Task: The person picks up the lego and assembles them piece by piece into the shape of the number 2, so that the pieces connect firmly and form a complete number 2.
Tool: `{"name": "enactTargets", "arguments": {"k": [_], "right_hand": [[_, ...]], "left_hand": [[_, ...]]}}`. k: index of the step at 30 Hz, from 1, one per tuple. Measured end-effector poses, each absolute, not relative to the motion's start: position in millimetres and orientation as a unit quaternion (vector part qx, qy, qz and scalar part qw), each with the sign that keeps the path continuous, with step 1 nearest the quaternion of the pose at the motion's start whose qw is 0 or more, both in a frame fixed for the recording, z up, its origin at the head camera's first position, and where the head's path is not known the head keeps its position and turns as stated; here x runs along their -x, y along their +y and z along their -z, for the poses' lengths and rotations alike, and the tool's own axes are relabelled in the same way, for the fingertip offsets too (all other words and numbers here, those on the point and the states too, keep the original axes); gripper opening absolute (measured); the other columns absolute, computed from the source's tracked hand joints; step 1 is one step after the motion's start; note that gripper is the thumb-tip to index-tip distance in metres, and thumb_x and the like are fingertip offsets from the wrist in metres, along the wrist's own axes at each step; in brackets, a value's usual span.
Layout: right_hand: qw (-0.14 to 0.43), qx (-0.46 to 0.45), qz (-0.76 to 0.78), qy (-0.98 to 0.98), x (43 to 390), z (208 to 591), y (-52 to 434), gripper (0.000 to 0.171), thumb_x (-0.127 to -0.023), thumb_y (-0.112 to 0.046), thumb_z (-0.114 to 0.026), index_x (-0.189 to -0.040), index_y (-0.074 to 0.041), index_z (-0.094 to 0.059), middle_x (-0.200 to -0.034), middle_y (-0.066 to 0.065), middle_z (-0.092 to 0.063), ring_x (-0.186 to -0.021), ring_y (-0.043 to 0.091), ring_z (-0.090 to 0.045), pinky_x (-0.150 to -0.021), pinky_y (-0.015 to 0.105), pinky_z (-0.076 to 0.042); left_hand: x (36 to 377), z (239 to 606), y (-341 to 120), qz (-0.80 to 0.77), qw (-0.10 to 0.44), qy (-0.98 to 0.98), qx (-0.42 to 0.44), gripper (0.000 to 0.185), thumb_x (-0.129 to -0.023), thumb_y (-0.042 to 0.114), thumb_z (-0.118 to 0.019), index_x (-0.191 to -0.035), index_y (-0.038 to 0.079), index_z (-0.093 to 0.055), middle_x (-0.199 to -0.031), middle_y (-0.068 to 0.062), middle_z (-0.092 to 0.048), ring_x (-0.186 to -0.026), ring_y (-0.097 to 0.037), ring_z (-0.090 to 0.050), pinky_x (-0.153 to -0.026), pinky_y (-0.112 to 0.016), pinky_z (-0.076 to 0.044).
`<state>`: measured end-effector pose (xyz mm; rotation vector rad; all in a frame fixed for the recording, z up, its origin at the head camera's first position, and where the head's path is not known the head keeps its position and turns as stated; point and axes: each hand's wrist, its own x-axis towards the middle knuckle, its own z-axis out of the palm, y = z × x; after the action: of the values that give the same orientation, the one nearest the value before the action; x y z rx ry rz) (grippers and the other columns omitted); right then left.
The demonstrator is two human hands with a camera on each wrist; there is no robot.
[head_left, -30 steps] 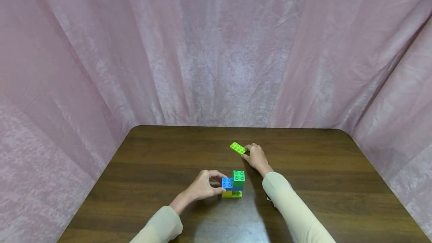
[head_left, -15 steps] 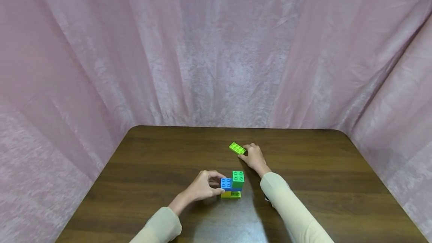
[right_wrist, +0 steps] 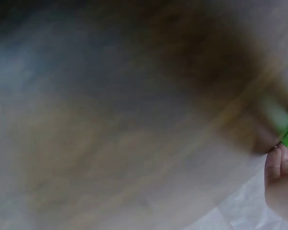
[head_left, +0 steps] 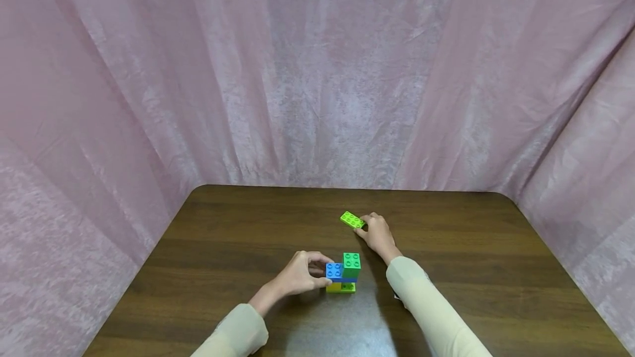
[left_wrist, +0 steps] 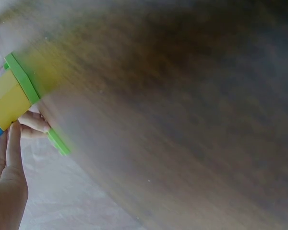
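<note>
Just a dark brown wooden table (head_left: pixel 496 269) with rounded corners, and crinkly pink fabric curtains (head_left: pixel 317 70) draped all around it.

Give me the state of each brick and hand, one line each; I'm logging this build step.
Brick stack: upright on the table, gripped at its left side.
Lime flat brick: pinched at its near end.
Left hand: gripping the stack.
Right hand: pinching the flat brick.

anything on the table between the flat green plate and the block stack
Nothing. In the head view only bare table shows between the flat green plate, which the right hand touches, and the block stack, which the left hand holds.
</note>
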<state>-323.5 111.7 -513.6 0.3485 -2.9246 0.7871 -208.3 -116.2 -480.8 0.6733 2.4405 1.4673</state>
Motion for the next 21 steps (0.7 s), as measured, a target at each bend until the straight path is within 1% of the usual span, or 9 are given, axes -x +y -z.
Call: {"name": "enactTargets", "arguments": {"k": [5,13,21], "right_hand": [[0.049,-0.112,-0.283,-0.951,323,518,120,0.038,-0.087,-0.021,-0.073,-0.118,0.001,-0.067,-0.108,0.017,-0.064,-0.098,0.032,-0.062,-0.085,0.045,-0.055],[0.054,-0.115,-0.315,-0.941,316,515,122,0.037,-0.087,-0.021,-0.072,-0.116,0.001,-0.067,-0.110,0.017,-0.065,-0.095,0.029,-0.064,-0.080,0.042,-0.056],[0.061,-0.117,-0.343,-0.930,309,504,119,0.035,-0.084,-0.020,-0.072,-0.112,0.000,-0.068,-0.104,0.014,-0.065,-0.090,0.026,-0.063,-0.076,0.040,-0.055]], "left_hand": [[209,482,-115,-0.498,0.108,0.829,-0.230,0.034,-0.080,0.005,-0.077,-0.111,-0.004,-0.068,-0.106,-0.016,-0.070,-0.098,-0.024,-0.069,-0.084,-0.028,-0.059],[210,483,-116,-0.497,0.103,0.830,-0.233,0.034,-0.079,0.006,-0.078,-0.110,-0.003,-0.068,-0.104,-0.016,-0.070,-0.097,-0.023,-0.069,-0.083,-0.027,-0.059],[211,483,-117,-0.492,0.104,0.832,-0.234,0.034,-0.079,0.007,-0.079,-0.110,-0.004,-0.068,-0.104,-0.016,-0.070,-0.096,-0.024,-0.070,-0.082,-0.028,-0.060]]}}
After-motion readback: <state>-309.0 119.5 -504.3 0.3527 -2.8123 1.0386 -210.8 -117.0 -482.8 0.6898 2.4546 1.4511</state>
